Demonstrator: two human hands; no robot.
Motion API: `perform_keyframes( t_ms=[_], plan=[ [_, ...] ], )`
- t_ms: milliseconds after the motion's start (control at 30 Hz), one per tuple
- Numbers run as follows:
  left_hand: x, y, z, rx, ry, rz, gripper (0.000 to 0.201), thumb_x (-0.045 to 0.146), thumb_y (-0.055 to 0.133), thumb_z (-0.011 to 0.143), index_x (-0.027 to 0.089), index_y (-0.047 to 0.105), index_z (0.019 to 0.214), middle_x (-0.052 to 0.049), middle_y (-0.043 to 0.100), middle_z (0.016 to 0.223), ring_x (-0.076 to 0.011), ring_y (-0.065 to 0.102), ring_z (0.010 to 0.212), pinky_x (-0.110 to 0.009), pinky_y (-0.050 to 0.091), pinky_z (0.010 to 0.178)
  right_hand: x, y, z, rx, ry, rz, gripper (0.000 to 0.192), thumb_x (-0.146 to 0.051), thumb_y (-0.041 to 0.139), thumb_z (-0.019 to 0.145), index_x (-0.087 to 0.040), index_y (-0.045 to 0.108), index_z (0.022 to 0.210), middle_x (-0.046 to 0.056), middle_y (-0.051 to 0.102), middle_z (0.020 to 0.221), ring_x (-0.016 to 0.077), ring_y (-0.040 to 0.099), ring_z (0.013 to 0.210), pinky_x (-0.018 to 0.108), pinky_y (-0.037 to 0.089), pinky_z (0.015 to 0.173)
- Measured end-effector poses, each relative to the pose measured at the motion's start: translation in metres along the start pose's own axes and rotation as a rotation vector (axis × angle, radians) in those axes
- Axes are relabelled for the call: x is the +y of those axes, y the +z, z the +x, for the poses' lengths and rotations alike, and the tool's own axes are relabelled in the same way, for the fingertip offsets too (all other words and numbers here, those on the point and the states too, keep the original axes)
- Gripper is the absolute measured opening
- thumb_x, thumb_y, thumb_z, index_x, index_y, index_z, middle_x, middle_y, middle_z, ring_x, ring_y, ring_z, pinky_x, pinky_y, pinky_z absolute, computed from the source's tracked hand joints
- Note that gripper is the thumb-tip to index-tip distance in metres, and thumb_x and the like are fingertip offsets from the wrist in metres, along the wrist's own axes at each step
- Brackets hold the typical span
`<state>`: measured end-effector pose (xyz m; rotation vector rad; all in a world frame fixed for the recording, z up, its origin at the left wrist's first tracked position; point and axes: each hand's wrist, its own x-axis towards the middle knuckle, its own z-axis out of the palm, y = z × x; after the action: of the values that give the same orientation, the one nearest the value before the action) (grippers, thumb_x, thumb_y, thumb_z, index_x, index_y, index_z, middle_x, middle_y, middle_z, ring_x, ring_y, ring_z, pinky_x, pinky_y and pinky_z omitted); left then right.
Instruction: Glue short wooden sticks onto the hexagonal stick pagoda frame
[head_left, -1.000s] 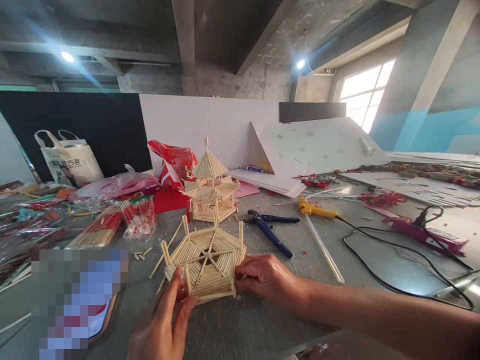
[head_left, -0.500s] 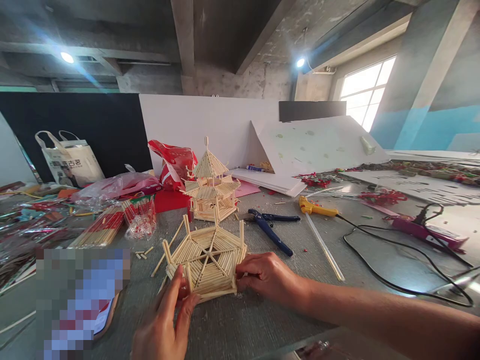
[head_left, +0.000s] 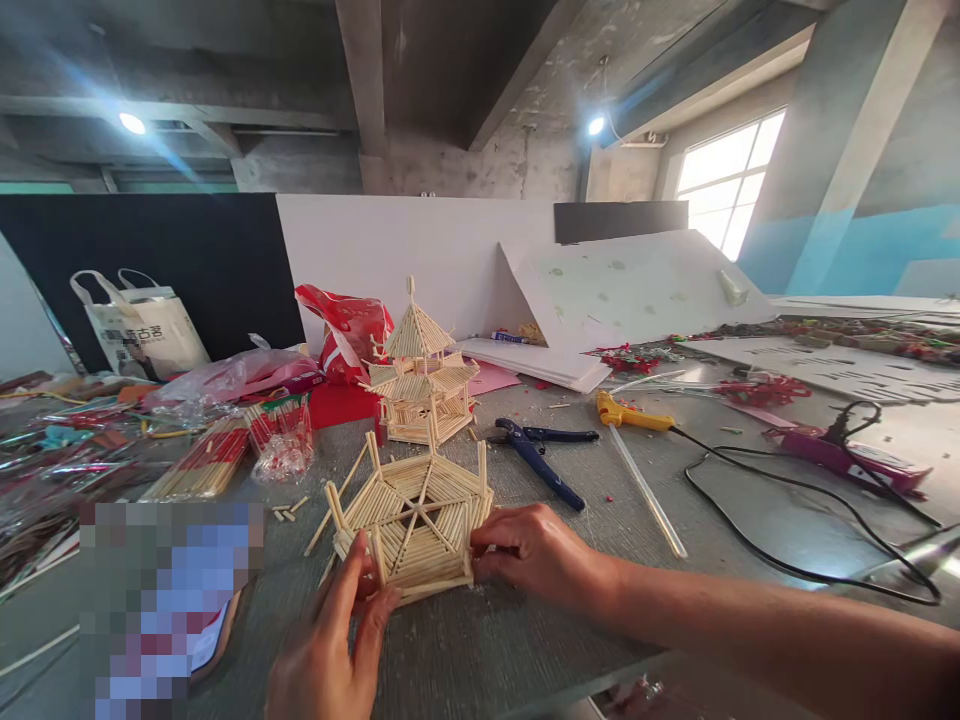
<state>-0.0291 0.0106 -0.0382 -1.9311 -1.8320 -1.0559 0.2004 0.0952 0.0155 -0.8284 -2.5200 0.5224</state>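
Observation:
In front of me on the table sits a hexagonal frame built of thin wooden sticks, with short upright posts at its corners. My left hand grips its near left corner between thumb and fingers. On the right side, my right hand has its fingers closed at the frame's edge; the fingertips are partly hidden behind it. Just beyond stands a small stick pagoda with tiered roofs and a pointed top. Blue-handled pliers lie right of the pagoda.
A yellow glue gun with a clear glue stick lies to the right, its black cord looping toward a purple box. At left are bundled red-tipped sticks, a partly blurred phone and plastic bags.
The view has shifted very slightly. Both hands and the stick frame stay in nearly the same place.

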Motion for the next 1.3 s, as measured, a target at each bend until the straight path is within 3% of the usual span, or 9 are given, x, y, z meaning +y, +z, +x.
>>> perform_keyframes(
  t_ms=[233, 400, 500, 567, 667, 733, 867, 1300],
  plan=[
    [0.0, -0.002, 0.004, 0.03, 0.034, -0.036, 0.039, 0.038, 0.044, 0.086, 0.029, 0.047, 0.124, 0.0, 0.074, 0.088, -0.0175, 0.07, 0.069, -0.022, 0.055, 0.053, -0.006, -0.007, 0.003, -0.065, -0.008, 0.04, 0.014, -0.022, 0.055, 0.084, -0.018, 0.069, 0.086, 0.002, 0.066, 0.081, 0.0111, 0.059, 0.078, 0.017, 0.041, 0.07],
    [0.007, -0.007, 0.003, 0.054, 0.057, -0.057, 0.044, 0.038, 0.044, 0.087, 0.026, 0.039, 0.129, -0.002, 0.072, 0.091, -0.016, 0.069, 0.07, -0.022, 0.054, 0.051, -0.004, -0.007, 0.006, -0.057, -0.037, 0.043, 0.015, -0.018, 0.053, 0.084, -0.018, 0.068, 0.085, 0.002, 0.066, 0.079, 0.0105, 0.059, 0.077, 0.016, 0.04, 0.069],
    [0.022, -0.014, 0.001, 0.18, 0.034, 0.0, 0.049, 0.038, 0.046, 0.086, 0.019, 0.038, 0.13, -0.007, 0.07, 0.095, -0.0174, 0.068, 0.073, -0.026, 0.055, 0.059, -0.001, -0.006, 0.005, -0.048, -0.031, 0.025, 0.015, -0.02, 0.053, 0.084, -0.017, 0.068, 0.083, 0.001, 0.065, 0.077, 0.0106, 0.058, 0.075, 0.016, 0.04, 0.068],
    [0.034, -0.015, 0.003, 0.254, 0.137, 0.026, 0.05, 0.035, 0.05, 0.085, 0.017, 0.038, 0.13, -0.008, 0.069, 0.098, -0.0192, 0.066, 0.08, -0.03, 0.053, 0.069, 0.001, -0.004, 0.004, -0.039, -0.038, -0.001, 0.016, -0.023, 0.052, 0.085, -0.017, 0.067, 0.082, 0.002, 0.065, 0.077, 0.011, 0.058, 0.075, 0.017, 0.04, 0.068],
    [0.049, -0.01, 0.01, 0.185, 0.351, 0.056, 0.053, 0.029, 0.051, 0.084, 0.015, 0.034, 0.133, -0.008, 0.069, 0.095, -0.0211, 0.063, 0.086, -0.032, 0.05, 0.073, 0.003, -0.002, 0.002, -0.017, -0.082, -0.03, 0.022, -0.028, 0.049, 0.087, -0.015, 0.065, 0.081, 0.003, 0.064, 0.077, 0.0119, 0.058, 0.076, 0.018, 0.04, 0.068],
    [0.055, -0.004, 0.016, 0.086, 0.404, 0.072, 0.052, 0.024, 0.048, 0.086, 0.011, 0.032, 0.133, -0.008, 0.068, 0.089, -0.0212, 0.062, 0.082, -0.033, 0.05, 0.07, 0.004, 0.001, 0.0, 0.012, -0.11, -0.034, 0.024, -0.029, 0.047, 0.088, -0.015, 0.065, 0.081, 0.004, 0.064, 0.077, 0.0123, 0.057, 0.075, 0.018, 0.041, 0.068],
    [0.059, 0.009, 0.022, -0.016, 0.392, 0.042, 0.047, 0.018, 0.043, 0.087, 0.011, 0.032, 0.132, -0.006, 0.066, 0.08, -0.0195, 0.062, 0.074, -0.033, 0.05, 0.067, 0.006, 0.004, 0.0, 0.05, -0.13, -0.047, 0.021, -0.027, 0.049, 0.087, -0.014, 0.065, 0.082, 0.006, 0.065, 0.079, 0.0131, 0.058, 0.076, 0.019, 0.042, 0.069],
    [0.055, 0.02, 0.016, 0.036, 0.351, -0.098, 0.045, 0.021, 0.044, 0.088, 0.013, 0.031, 0.13, -0.005, 0.069, 0.083, -0.0175, 0.064, 0.075, -0.031, 0.051, 0.07, 0.003, 0.002, 0.002, 0.009, -0.058, 0.082, 0.008, -0.018, 0.056, 0.081, -0.017, 0.064, 0.081, 0.0, 0.063, 0.076, 0.0103, 0.056, 0.072, 0.016, 0.039, 0.066]
  ],
)
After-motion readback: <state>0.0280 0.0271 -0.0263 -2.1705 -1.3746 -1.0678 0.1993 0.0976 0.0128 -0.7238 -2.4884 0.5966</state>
